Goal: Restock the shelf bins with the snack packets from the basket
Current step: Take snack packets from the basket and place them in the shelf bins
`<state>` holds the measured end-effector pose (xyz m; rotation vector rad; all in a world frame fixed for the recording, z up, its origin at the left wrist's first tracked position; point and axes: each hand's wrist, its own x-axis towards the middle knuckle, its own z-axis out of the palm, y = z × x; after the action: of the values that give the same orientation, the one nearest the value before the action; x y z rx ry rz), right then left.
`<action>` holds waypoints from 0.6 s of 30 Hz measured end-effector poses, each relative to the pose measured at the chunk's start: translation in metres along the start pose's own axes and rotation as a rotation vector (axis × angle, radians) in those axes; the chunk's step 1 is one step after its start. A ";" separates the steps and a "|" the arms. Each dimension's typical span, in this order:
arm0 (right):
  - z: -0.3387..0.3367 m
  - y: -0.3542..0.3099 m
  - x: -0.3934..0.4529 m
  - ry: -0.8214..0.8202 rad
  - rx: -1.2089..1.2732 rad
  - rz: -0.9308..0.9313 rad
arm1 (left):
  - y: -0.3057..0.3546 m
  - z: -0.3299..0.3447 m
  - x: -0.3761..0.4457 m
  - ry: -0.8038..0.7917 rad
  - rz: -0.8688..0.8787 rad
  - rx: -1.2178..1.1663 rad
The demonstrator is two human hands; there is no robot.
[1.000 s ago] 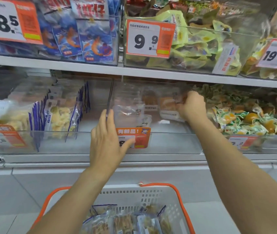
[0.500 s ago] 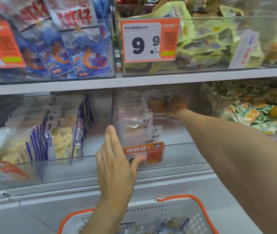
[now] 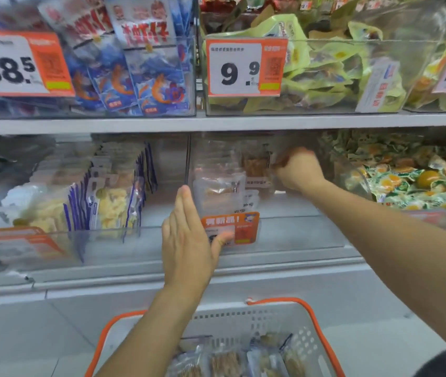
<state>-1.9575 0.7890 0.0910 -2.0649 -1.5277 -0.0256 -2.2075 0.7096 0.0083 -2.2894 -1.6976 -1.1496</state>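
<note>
Deep in the middle clear bin point(image 3: 284, 229) on the lower shelf, the head view shows the right hand point(image 3: 296, 170) curled at the back, seemingly pinching a snack packet point(image 3: 256, 165) that stands upright with its face forward, just left of the knuckles. The left hand point(image 3: 189, 238) lies flat, fingers straight, against the bin's front beside the orange tag point(image 3: 239, 227), nearer the basket point(image 3: 243, 317) holding the remaining packets point(image 3: 227, 363). Compared with half a second ago, the right hand sits slightly nearer and more visible; the left is unchanged.

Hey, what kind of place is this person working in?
Most likely a snack aisle in a shop: orange-and-white price tags front clear plastic shelf bins of packaged snacks, and an orange-rimmed white shopping basket sits below.
</note>
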 end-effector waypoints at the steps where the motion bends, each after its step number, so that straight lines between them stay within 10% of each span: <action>1: -0.012 -0.001 -0.017 0.058 0.045 -0.056 | 0.001 -0.003 0.001 0.004 -0.010 -0.055; 7: -0.028 -0.004 -0.144 0.086 0.247 -0.506 | -0.016 -0.001 -0.073 0.259 -0.162 -0.413; 14: 0.126 -0.008 -0.255 -0.553 0.196 -0.482 | -0.101 0.060 -0.235 -0.856 -0.654 0.053; 18: 0.212 0.006 -0.327 -0.874 0.203 -0.078 | -0.124 0.056 -0.271 -1.032 -0.635 0.147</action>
<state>-2.1318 0.5966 -0.2002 -1.9319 -1.9727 1.0783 -2.3135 0.5678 -0.2375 -2.4544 -2.8173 0.3234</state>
